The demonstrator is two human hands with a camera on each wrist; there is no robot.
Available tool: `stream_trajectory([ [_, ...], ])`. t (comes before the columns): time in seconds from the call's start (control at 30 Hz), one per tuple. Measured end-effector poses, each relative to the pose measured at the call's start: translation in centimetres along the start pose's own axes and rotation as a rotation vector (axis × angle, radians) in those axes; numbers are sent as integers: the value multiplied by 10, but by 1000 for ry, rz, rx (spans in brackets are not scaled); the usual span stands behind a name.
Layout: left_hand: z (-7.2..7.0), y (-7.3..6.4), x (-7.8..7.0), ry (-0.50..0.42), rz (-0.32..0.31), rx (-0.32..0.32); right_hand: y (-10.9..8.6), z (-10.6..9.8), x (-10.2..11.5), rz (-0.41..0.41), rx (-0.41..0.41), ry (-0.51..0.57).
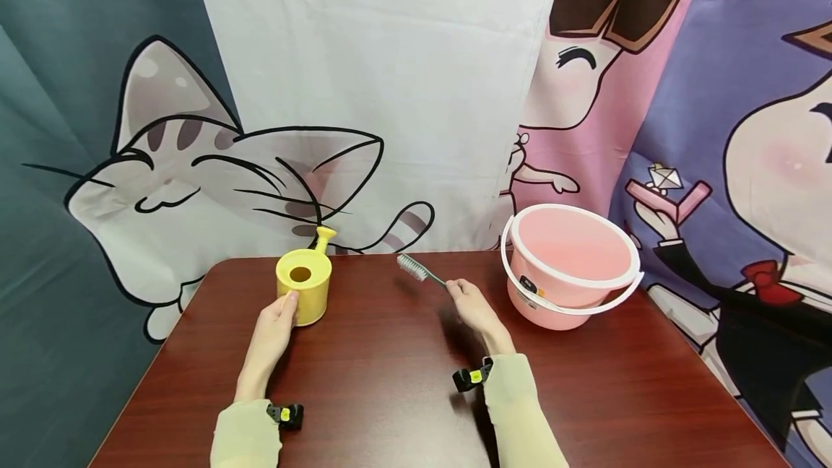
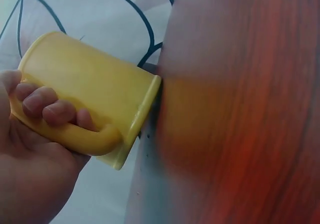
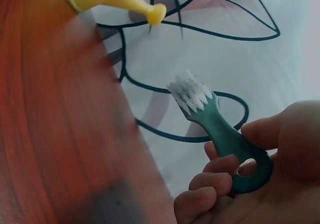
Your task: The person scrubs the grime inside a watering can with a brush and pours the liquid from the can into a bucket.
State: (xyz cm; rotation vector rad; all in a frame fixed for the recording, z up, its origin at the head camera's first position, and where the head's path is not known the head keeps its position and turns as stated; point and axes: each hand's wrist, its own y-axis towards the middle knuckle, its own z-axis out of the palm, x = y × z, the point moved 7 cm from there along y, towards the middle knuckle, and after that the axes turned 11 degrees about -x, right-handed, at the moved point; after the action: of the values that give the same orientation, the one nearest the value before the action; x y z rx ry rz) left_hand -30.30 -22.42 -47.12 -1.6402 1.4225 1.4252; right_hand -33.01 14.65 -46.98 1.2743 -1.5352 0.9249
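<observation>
My left hand grips the handle of a yellow watering can, its fingers curled through the handle in the left wrist view. The can is upright, its spout pointing away toward the back; a round opening shows in its top. In my right hand is a green scrubbing brush with white bristles, held by its handle between thumb and fingers. The brush head is above the table, angled left toward the can. Part of the brush handle is covered by my fingers.
A pink bucket with a white rim and a lowered white handle stands at the table's back right, beyond my right hand. The brown wooden table ends at a printed cloth backdrop. Each wrist carries a small black camera.
</observation>
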Motion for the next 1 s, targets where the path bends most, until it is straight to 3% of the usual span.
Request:
stream_trajectory([
  [0.13,3,0,-8,127,67,-9,-2,-5,9,-31,-1,-62],
  [0.37,15,-5,-16,217,108,21,0,-6,24,-177,62,-192],
  [0.5,23,-8,-22,225,146,34,1,-9,32,-259,82,-248],
  [0.67,30,-11,-28,216,180,50,-1,-14,43,-291,95,-247],
  [1.0,47,-17,-35,178,191,90,-11,-12,60,-360,92,-279],
])
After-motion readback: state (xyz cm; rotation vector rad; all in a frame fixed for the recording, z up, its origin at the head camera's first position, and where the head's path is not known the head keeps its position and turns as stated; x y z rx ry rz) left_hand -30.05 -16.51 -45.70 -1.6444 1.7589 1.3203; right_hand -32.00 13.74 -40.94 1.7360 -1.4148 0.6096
